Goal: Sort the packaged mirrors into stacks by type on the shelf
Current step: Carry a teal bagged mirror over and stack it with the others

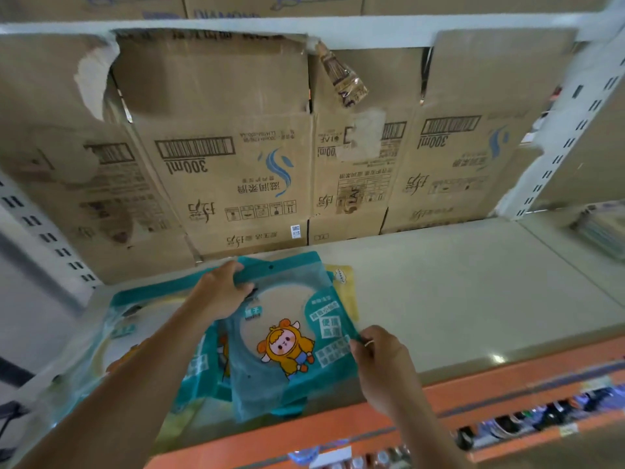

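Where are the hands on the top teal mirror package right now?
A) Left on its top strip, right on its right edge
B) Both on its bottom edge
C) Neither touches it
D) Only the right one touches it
A: the left hand grips the top strip of the teal mirror package, while the right hand pinches its right edge.
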{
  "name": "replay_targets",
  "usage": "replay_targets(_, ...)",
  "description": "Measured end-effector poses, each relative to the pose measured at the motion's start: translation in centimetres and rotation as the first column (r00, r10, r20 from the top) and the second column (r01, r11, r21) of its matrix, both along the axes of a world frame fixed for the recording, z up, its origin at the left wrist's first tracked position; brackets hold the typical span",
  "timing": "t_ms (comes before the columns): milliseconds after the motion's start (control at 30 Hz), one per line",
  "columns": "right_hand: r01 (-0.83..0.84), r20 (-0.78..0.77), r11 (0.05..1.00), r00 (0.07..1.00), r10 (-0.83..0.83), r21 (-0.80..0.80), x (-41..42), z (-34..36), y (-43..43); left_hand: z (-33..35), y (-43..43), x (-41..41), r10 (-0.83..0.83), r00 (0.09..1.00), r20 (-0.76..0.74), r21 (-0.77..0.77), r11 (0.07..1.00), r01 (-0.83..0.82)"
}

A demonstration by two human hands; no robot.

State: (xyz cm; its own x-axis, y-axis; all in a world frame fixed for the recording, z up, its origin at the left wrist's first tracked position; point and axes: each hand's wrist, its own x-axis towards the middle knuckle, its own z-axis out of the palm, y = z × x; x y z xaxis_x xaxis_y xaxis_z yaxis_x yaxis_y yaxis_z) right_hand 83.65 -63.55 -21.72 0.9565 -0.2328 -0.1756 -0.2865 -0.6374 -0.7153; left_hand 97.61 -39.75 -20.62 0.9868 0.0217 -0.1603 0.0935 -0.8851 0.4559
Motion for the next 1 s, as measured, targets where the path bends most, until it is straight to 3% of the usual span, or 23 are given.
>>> replay_targets(200, 0.093, 0.030, 0.996, 0.995, -0.094, 0.008, 0.3, -0.2, -0.5, 0.4, 0.1, -0.2, 0.083, 0.995, 0.058, -0.135, 0.988, -0.074)
replay_targets(367, 0.121, 0.053, 0.993, 0.991, -0.121, 0.014, -0.1, -0.4, -0.4, 0.1, 0.7, -0.5, 0.177, 0.981, 0.081, -0.148, 0.975, -0.164)
replay_targets(1000, 0.302, 0.085, 0.924, 0.940, -0.329, 0.235, -2.7, 0.9, -2.7, 2.4, -2.0, 0.0, 0.027, 0.990, 0.138, -0.263, 0.965, 0.011)
